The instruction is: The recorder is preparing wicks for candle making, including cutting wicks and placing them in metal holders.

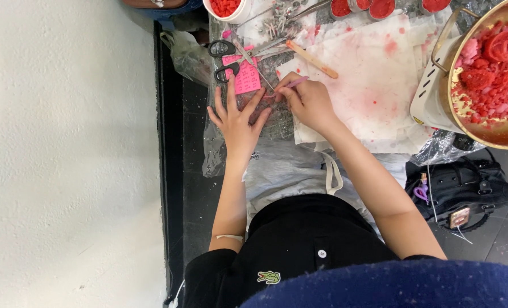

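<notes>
Flat on the foil-covered counter (277, 128) lies the left hand (238, 122), its grip open with fingers spread, holding nothing. Just beside it, the right hand (308, 101) has its grip closed on a thin pink stick (293, 83) (tip pointing down-left), near black-handled scissors (226, 60) and a pink paper (245, 77).

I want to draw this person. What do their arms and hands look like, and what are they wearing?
Both arms are bare up to short black sleeves. The left hand and right hand wear no gloves. A thin pale band circles the left arm near the elbow.
</notes>
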